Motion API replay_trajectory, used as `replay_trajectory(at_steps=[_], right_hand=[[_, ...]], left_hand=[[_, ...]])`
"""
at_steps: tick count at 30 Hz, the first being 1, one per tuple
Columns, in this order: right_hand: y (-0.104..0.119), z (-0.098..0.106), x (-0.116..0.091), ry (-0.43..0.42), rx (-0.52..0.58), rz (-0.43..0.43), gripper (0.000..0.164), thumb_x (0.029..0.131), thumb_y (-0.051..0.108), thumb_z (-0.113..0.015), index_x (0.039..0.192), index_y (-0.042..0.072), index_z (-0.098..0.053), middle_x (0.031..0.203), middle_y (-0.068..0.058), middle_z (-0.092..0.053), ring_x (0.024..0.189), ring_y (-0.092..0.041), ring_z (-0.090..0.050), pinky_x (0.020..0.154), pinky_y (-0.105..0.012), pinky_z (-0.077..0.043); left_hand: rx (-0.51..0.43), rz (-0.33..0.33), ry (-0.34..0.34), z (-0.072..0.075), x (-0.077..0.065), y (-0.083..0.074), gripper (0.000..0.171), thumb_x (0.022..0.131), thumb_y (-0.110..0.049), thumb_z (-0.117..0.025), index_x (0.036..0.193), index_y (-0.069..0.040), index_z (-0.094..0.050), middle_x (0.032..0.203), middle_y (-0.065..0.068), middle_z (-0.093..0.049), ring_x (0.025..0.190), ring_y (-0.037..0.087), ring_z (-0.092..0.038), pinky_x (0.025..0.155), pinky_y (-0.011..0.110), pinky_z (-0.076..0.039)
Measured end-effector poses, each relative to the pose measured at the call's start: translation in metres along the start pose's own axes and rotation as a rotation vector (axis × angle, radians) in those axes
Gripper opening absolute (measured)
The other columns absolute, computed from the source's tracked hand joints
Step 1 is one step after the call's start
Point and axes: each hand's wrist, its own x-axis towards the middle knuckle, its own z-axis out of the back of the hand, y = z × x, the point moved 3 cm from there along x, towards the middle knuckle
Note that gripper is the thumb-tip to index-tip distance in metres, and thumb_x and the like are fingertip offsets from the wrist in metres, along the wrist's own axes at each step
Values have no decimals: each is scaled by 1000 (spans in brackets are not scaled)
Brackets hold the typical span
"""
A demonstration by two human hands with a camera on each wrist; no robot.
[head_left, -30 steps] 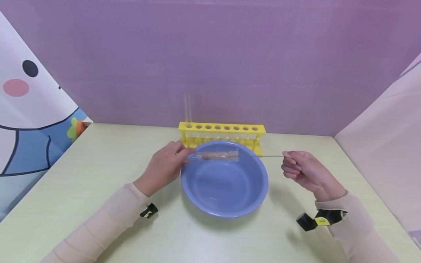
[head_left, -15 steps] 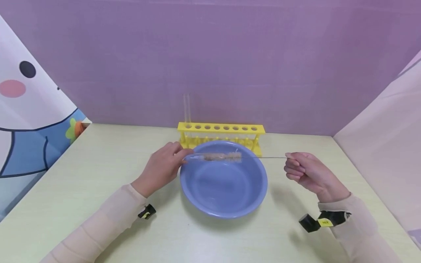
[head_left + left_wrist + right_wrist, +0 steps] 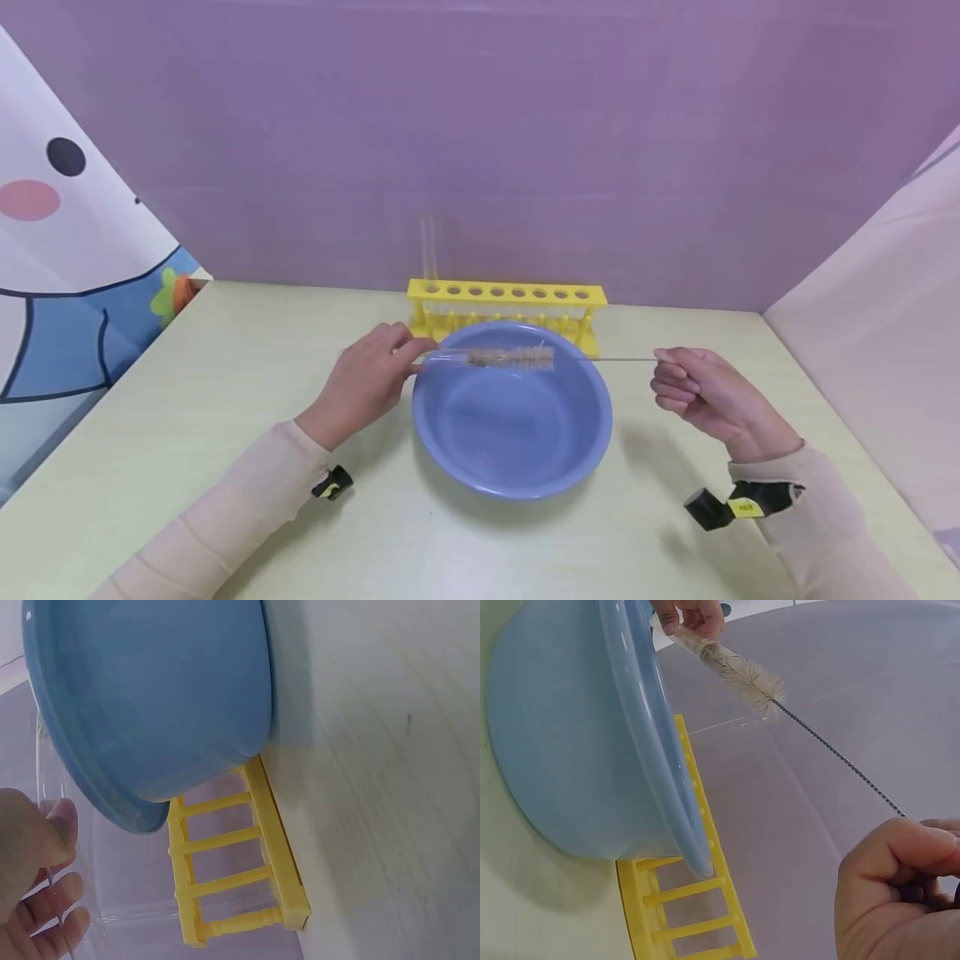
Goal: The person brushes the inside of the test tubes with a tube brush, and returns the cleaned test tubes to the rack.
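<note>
In the head view my left hand (image 3: 367,383) pinches the closed end of a clear test tube (image 3: 452,357), which lies level above the blue basin (image 3: 510,437). A test tube brush (image 3: 534,358) with pale bristles sits partly inside the tube. Its bristles stick out at the mouth and spread there. My right hand (image 3: 705,396) grips the far end of the brush's thin wire handle (image 3: 615,359), to the right of the basin. In the right wrist view the twisted wire (image 3: 840,757) runs from the bristles to my curled fingers (image 3: 885,862).
Behind the basin stands a yellow test tube rack (image 3: 506,290) with a row of holes. Another clear test tube (image 3: 428,250) is upright in its leftmost hole. A purple backdrop (image 3: 480,150) rises along the table's (image 3: 300,533) back edge.
My right hand has moved slightly right and drawn the brush partway out, so more bristles show beyond the tube's mouth. My left hand has shifted a little left with the tube.
</note>
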Motion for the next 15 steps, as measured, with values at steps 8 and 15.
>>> replay_trajectory(at_steps=[8, 15], right_hand=[[1, 1, -1, 0, 20, 1, 46, 103, 5, -23, 59, 10, -36, 58, -2, -9, 52, -13, -9, 51, -22, -11], [1, 3, -3, 24, 33, 3, 46, 103, 5, -21, 60, 9, -36, 57, -2, -8, 51, -13, -8, 50, -22, -10]], left_hand=[[-4, -3, -5, -1, 0, 1, 42, 72, 4, -77, 107, -14, -63, 79, 1, -49, 71, 17, -46, 50, 23, -41], [-3, 5, 9, 0, 0, 1, 42, 72, 4, -77, 107, -15, -63, 80, 1, -49, 72, 17, -45, 51, 23, -40]])
